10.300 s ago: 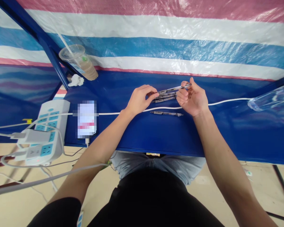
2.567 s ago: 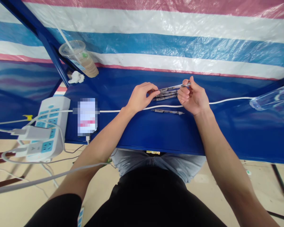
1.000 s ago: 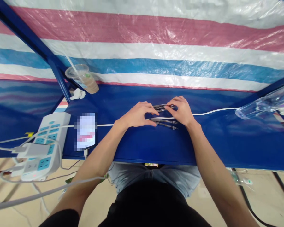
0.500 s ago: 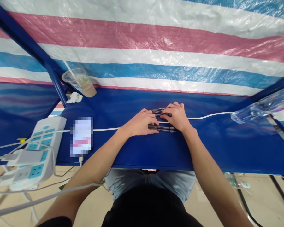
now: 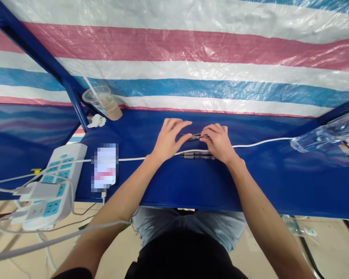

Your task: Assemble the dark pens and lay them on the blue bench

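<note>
My left hand [image 5: 171,138] is open, thumb and fingers apart, beside the left end of the dark pens [image 5: 194,136] on the far side of the white cable [image 5: 251,145]. My right hand [image 5: 220,142] has its thumb and fingertips closed on the right end of those pens; how many it grips is hidden. Nearer to me, on the other side of the cable, dark clear-bodied pens [image 5: 196,155] lie side by side on the blue table [image 5: 189,186]. Their right ends reach under my right hand.
At left lie a phone [image 5: 105,166] with a cable plugged in and a white power strip [image 5: 68,170] with chargers. A drink cup [image 5: 106,104] with a straw leans by crumpled tissue [image 5: 97,121]. A clear plastic bottle [image 5: 317,137] lies at right. Striped sheeting [image 5: 192,42] hangs behind.
My left hand has let go of the near pens, lifted away and spread its thumb and fingers. My right hand stays at the far pens. The view has shifted slightly.
</note>
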### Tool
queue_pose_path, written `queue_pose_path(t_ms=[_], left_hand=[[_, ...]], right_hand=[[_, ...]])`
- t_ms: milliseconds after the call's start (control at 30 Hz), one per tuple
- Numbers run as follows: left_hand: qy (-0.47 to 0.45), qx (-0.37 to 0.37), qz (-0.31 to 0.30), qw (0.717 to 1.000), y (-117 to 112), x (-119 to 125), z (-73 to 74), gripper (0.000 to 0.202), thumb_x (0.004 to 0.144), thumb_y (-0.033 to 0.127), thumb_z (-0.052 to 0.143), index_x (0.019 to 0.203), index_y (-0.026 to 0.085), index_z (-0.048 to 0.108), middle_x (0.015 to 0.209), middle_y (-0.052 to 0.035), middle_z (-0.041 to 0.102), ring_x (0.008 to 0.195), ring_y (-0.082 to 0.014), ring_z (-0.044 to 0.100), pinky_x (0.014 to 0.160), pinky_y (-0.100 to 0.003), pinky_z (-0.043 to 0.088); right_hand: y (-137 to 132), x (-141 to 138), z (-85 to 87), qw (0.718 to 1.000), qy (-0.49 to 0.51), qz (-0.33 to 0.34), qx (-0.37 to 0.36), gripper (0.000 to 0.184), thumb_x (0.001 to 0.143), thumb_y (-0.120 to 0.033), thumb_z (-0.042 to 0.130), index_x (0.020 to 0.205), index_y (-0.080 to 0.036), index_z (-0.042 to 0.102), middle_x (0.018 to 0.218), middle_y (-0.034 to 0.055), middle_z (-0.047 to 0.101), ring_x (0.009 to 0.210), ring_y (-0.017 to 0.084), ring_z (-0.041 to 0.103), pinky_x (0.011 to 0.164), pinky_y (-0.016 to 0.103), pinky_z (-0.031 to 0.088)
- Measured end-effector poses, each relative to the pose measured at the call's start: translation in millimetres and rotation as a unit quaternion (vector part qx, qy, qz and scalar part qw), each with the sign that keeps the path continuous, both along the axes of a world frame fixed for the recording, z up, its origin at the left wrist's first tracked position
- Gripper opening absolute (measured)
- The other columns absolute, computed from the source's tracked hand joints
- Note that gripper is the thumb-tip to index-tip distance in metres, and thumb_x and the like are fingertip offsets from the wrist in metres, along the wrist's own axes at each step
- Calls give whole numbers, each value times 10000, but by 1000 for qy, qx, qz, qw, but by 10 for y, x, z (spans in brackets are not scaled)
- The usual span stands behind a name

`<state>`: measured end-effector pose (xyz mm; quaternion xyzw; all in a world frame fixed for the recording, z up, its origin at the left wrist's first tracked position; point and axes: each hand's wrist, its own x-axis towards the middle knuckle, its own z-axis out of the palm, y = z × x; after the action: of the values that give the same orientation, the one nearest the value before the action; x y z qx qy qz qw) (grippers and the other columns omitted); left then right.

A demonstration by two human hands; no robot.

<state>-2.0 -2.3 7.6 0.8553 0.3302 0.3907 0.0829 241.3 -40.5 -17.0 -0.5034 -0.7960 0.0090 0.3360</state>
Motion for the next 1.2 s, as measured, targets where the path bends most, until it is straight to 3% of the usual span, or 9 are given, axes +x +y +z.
queue_pose_path(t_ms=[167,300,433,633,733,933,1033,1133,1200], left_hand=[[51,-44,-28,997,73,-40,-57,314,1114,425,540,1114,235,789,1050,-57,801,969,-222,694,933,-389,503],[62,-59,-15,996,69,-23,-94,284,1077,450,618,1150,229,779,1023,-57,813,940,-225,724,918,-381,503],[62,-62,-2,996,63,-17,-102,238,1078,412,623,1132,235,773,997,-43,818,904,-222,722,900,-378,491],[61,-78,-10,995,32,13,-93,202,1079,398,626,1039,229,728,877,-1,793,848,-203,706,917,-380,460],[75,-84,-8,994,28,20,-96,278,1105,420,566,979,224,718,794,-2,759,821,-203,695,894,-378,447],[92,-93,16,991,24,11,-82,631,1161,499,319,694,192,613,675,-23,663,725,-188,642,854,-372,446],[82,-112,11,990,1,16,-54,582,1160,500,336,789,198,666,729,-8,698,742,-178,656,863,-358,450],[51,-120,11,991,-7,23,-44,310,1102,499,541,1092,233,700,861,15,746,783,-177,673,859,-338,470],[35,-118,10,992,2,23,-56,235,1056,442,646,1186,247,663,929,15,758,810,-180,678,859,-329,484]], right_hand=[[19,-4,-43,998,46,28,-16,115,1056,-167,545,1009,-219,636,974,62,756,869,242,667,860,386,435],[2,-12,-41,997,60,36,-23,223,1093,-198,456,1137,-231,672,1089,89,748,931,252,685,833,373,500],[-34,-51,-12,999,21,43,-19,280,1122,-357,482,1218,-240,718,1016,89,722,913,255,681,817,371,526],[-34,-75,-59,1000,1,21,12,299,1119,-347,500,1070,-228,770,947,76,734,836,238,677,769,359,513],[-39,-87,-59,1000,-4,24,14,301,1115,-328,502,1029,-226,772,945,79,742,818,234,671,763,355,506],[-74,-136,-11,999,-6,26,23,300,1112,-337,513,1018,-225,774,945,81,747,841,234,676,771,351,503],[-66,-129,-32,1000,6,26,13,304,1115,-356,504,1064,-230,775,962,82,751,859,236,683,780,351,510],[-50,-99,-65,1000,21,15,7,281,1111,-350,511,1133,-230,764,987,82,761,879,248,697,780,358,519],[-41,-78,-74,999,39,8,6,246,1101,-329,529,1166,-233,746,1036,83,773,915,256,707,804,368,529]])
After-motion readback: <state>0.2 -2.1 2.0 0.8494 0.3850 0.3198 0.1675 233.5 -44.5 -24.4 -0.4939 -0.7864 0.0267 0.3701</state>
